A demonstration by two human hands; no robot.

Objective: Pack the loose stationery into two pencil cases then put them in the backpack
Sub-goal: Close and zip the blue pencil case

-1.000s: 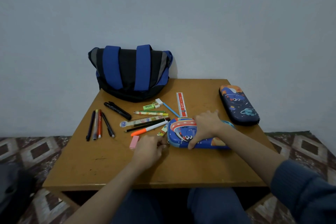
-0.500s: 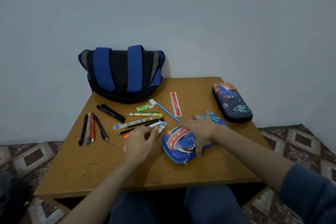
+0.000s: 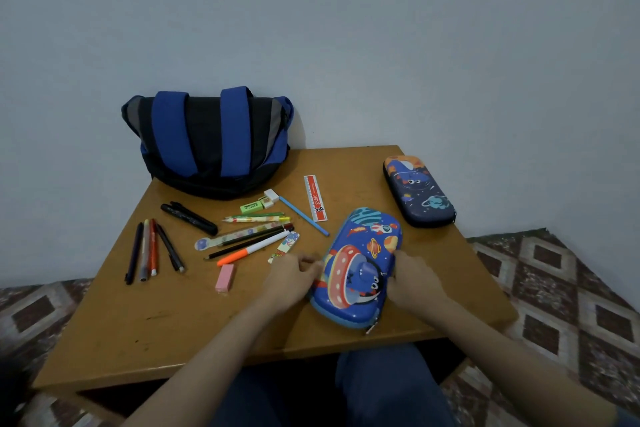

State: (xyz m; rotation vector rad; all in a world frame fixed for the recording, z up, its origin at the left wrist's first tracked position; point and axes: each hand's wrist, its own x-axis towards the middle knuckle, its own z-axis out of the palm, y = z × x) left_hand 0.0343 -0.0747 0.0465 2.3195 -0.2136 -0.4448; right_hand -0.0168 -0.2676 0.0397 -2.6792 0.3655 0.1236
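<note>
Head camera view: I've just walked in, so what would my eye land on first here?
The bright blue pencil case with a cartoon flying saucer, at the front of the wooden table, with the left hand and right hand at its sides. Left of it lie loose pens and pencils, and a blue and black backpack sits at the far left corner. A darker pencil case lies far right.

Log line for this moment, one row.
left hand: grips blue case | right hand: grips blue case | case: closed | pens: loose on table
</note>
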